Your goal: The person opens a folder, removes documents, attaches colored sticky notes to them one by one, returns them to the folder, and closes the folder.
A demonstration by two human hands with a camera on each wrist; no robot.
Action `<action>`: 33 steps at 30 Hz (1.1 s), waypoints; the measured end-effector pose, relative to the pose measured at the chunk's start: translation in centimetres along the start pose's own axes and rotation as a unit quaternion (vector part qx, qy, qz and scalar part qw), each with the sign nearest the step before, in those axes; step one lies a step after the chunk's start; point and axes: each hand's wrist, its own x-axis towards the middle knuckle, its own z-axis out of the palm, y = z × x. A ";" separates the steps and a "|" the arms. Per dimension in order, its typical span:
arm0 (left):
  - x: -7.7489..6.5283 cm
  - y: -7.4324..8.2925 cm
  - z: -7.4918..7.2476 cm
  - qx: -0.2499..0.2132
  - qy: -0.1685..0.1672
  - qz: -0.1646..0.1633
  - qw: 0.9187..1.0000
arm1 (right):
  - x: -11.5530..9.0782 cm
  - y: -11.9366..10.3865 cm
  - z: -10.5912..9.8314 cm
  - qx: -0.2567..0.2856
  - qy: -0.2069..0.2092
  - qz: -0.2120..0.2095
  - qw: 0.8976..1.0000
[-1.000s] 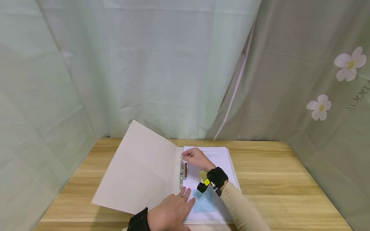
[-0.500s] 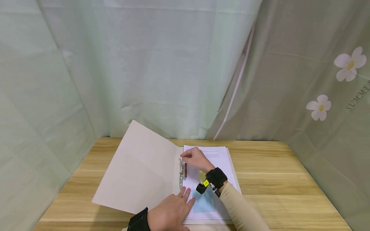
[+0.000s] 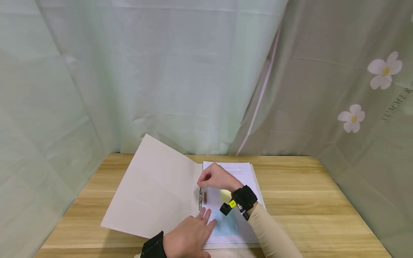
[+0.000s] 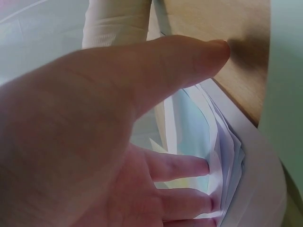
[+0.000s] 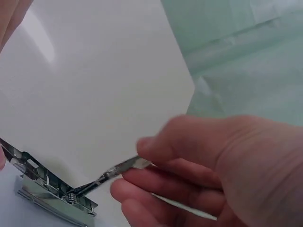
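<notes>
An open white file folder point(image 3: 155, 190) has its cover raised to the left, with a stack of papers point(image 3: 243, 179) lying on its right side. Along the fold runs a metal lever clip point(image 3: 200, 199). My right hand point(image 3: 220, 177) pinches the end of the clip's lever point(image 5: 111, 175) between thumb and fingers; in the right wrist view the lever slants up from the spring. My left hand point(image 3: 190, 234) rests with extended fingers on the papers' lower left part, near the fold. In the left wrist view its fingertips touch the curved paper edges point(image 4: 222, 156).
A blue sticky note point(image 3: 226, 224) and a yellow one point(image 3: 226, 195) lie on the top sheet. A reddish-brown strip point(image 3: 205, 197) sits beside the clip. The wooden table point(image 3: 297, 200) extends on both sides, with a curtain point(image 3: 180, 89) behind it.
My right hand has moved from the clip's far end a little toward me and left, and its fingers now hold the lever raised. The left hand stays on the papers.
</notes>
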 end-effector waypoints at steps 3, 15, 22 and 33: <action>-0.4 0.3 -0.3 0.020 0.017 -0.005 1.000 | -0.2 -0.5 0.1 -0.027 -0.048 -0.038 0.998; -0.7 0.3 -0.7 0.043 0.036 0.004 0.998 | -0.4 -0.6 0.5 -0.049 -0.081 -0.067 0.993; -0.3 -0.7 -0.1 0.005 0.027 0.012 1.000 | -0.2 -0.6 0.6 -0.046 -0.079 -0.057 0.994; -0.7 -0.5 -0.5 -0.009 0.022 0.011 1.000 | -0.2 -0.4 1.1 -0.037 -0.098 -0.041 0.994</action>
